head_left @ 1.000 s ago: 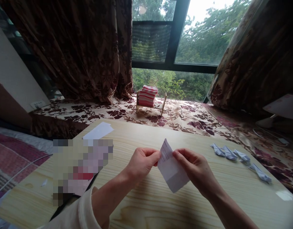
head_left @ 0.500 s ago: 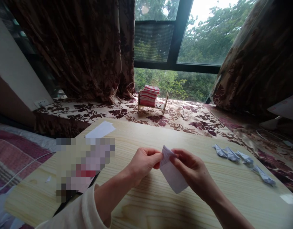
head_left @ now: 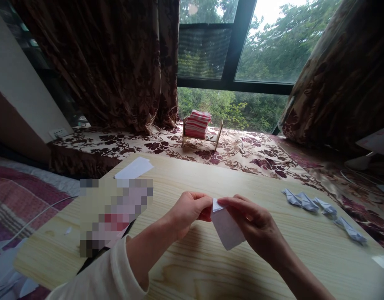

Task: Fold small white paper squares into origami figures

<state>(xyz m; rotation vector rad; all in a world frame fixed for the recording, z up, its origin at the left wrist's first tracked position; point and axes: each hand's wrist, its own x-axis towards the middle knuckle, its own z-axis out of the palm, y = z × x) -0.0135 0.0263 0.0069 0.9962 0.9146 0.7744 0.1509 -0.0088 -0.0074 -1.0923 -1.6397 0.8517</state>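
A small sheet of folded white paper is held above the middle of the wooden table, its upper end turned over into a small flap. My left hand pinches the paper's upper left edge between thumb and fingers. From the other side, my right hand grips the top fold and the right edge, fingers closed on it. Several folded white paper pieces lie in a slanting row on the right of the table, apart from my hands.
The wooden table has rounded corners. White paper strips lie at its far left, near a blurred-out flat object. A small rack with striped cloths stands on the window ledge. A white cable runs at the left.
The top of the paper has been turned down into a small flap, and my right fingers have moved up onto it. The view has shifted slightly.
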